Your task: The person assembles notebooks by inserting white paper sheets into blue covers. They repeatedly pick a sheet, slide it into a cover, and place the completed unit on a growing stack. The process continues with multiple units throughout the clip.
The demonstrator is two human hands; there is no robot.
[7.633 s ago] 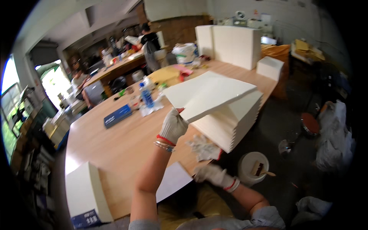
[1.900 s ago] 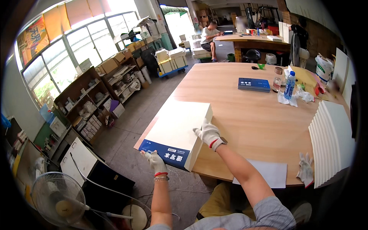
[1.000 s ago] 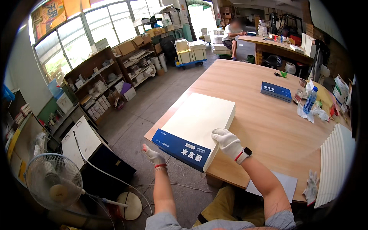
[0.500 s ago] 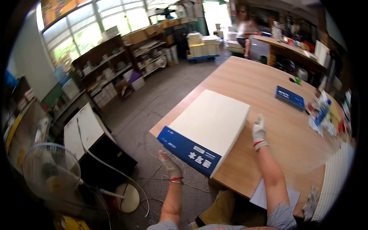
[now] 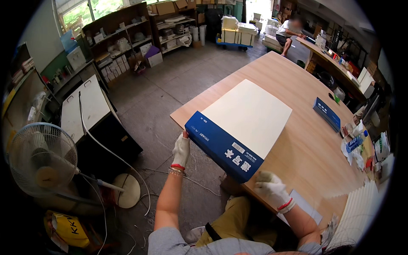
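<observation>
A thick stack of cream paper [image 5: 250, 112] lies slantwise on the wooden table, its near end wrapped by a blue printed cover [image 5: 219, 142]. The cover's front face hangs at the table's near left edge. My left hand [image 5: 181, 151], in a white glove with bare fingertips, is at the cover's left corner, thumb up against it and fingers closed around; part of its grip is hidden. Just off the cover's near right corner, my gloved right hand [image 5: 272, 187] has its fingers curled in, slightly blurred, and I see nothing in them.
A blue printed pad stack [image 5: 327, 114] lies on the table's [image 5: 306, 140] right, near a blue-capped bottle [image 5: 356, 142] and crumpled wrappings. White sheets [image 5: 304, 206] lie by my right forearm. A standing fan [image 5: 43, 157] and a white-topped cabinet [image 5: 85, 102] are left. Someone [image 5: 290, 32] sits far off.
My left hand has come up to the cover's left corner. My right hand has moved from beside the paper stack to its near right corner, and its fingers have curled.
</observation>
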